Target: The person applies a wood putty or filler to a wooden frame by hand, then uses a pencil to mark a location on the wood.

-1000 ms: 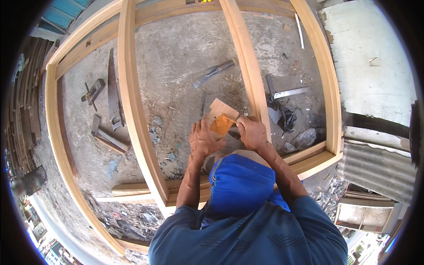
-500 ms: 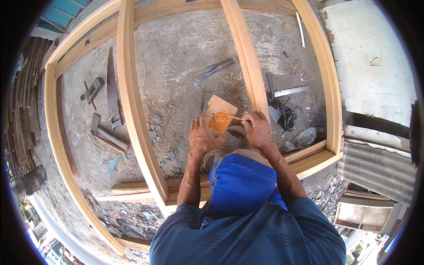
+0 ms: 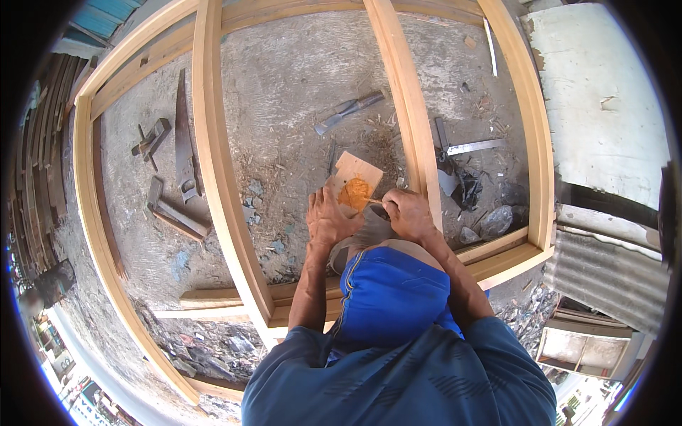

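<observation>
I'm looking straight down over a bent knee in blue shorts [image 3: 387,298], and both hands are meeting at a small wooden offcut [image 3: 355,174] lying flat on the concrete floor [image 3: 284,85], inside a big timber frame [image 3: 213,177]. There's an orange blob [image 3: 355,193] sitting on the near end of that board, paste or glue by the look of it, though I can't tell which.

My left hand [image 3: 328,219] is lying flat, fingers spread, palm down on the near edge of the board, touching it and pinning it rather than gripping anything. My right hand [image 3: 410,213] is curled nearly closed around a thin stick or blade [image 3: 375,203], tip pointing left into the orange patch.

What's changing: compared with a second ago, the hands are sitting a shade lower and closer to my knee, and the right hand is swinging the tool tip from beside the board to the blob's right edge. Half a second back the tip was already nearing it; now it's touching. I'd judge the working or scooping of that orange stuff is underway, not finished.

Round about: the frame's inner upright [image 3: 405,106] is running just right of the board, a chisel [image 3: 348,110] is lying further out, a handsaw [image 3: 185,156] and a hammer [image 3: 149,138] are well apart to the left, and a metal square [image 3: 465,145] is beyond the upright.
</observation>
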A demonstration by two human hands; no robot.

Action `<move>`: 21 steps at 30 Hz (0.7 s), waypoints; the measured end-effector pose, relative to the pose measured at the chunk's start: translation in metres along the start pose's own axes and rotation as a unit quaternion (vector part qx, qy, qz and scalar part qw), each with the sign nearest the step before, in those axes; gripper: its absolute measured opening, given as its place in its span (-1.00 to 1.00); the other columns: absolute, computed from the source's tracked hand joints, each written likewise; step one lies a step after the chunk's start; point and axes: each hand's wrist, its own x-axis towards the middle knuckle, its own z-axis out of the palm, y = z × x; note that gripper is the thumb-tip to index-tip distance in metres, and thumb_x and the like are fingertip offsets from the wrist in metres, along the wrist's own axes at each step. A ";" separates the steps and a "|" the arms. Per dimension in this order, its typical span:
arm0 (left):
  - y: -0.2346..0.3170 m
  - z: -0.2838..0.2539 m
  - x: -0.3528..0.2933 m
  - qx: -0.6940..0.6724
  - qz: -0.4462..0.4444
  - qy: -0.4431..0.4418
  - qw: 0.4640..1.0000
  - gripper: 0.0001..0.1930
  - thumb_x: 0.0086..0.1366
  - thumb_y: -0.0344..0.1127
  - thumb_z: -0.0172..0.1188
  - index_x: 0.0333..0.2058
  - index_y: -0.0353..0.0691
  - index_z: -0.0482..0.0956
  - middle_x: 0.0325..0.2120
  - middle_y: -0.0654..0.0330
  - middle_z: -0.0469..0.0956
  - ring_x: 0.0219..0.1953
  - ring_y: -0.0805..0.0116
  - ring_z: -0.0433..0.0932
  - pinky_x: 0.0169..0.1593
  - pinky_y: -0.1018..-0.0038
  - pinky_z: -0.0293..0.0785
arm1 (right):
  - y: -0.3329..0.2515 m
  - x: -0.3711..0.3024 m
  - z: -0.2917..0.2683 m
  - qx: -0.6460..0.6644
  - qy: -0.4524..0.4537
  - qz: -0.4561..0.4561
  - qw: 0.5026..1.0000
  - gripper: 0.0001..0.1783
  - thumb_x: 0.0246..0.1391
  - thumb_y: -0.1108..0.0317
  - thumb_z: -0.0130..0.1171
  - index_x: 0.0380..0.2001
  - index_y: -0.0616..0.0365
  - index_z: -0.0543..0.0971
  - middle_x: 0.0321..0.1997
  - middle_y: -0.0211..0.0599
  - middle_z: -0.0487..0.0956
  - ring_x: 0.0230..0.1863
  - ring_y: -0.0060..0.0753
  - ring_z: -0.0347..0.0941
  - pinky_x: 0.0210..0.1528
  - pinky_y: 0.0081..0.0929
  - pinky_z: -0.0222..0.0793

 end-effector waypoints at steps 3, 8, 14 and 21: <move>-0.002 0.000 0.001 -0.002 -0.011 -0.013 1.000 0.03 -0.13 -0.05 0.37 0.31 -0.38 0.18 0.09 -0.19 0.43 0.17 -0.17 0.38 0.29 0.08 0.32 | -0.006 0.002 -0.003 0.029 -0.026 0.019 0.999 -0.88 0.19 0.33 0.17 -0.33 0.14 0.59 -0.32 -0.06 0.65 -0.19 0.09 0.57 -0.15 -0.03 0.45; 0.005 -0.001 0.002 -0.006 -0.025 -0.021 0.999 0.05 -0.12 -0.03 0.37 0.33 -0.38 0.15 0.10 -0.19 0.43 0.19 -0.17 0.36 0.32 0.09 0.31 | -0.002 0.007 0.016 0.030 0.057 -0.009 0.998 -0.95 0.12 0.43 0.23 -0.36 0.15 0.59 -0.35 -0.11 0.64 -0.25 0.04 0.58 -0.21 -0.11 0.47; 0.008 -0.008 0.004 0.003 -0.039 -0.043 0.998 0.06 -0.11 -0.02 0.37 0.34 -0.37 0.15 0.11 -0.18 0.43 0.19 -0.16 0.37 0.31 0.11 0.32 | -0.002 0.005 0.026 0.028 0.061 -0.077 0.995 -0.92 0.03 0.50 0.28 -0.38 0.15 0.58 -0.37 -0.15 0.63 -0.30 0.04 0.57 -0.24 -0.14 0.48; 0.005 0.002 0.006 0.016 -0.032 -0.027 0.999 0.04 -0.11 0.00 0.37 0.33 -0.37 0.19 0.07 -0.18 0.45 0.16 -0.16 0.39 0.27 0.10 0.35 | 0.002 0.007 0.016 0.064 -0.032 0.005 0.997 -0.90 0.12 0.38 0.18 -0.40 0.16 0.59 -0.39 0.02 0.62 -0.25 0.14 0.57 -0.17 0.00 0.44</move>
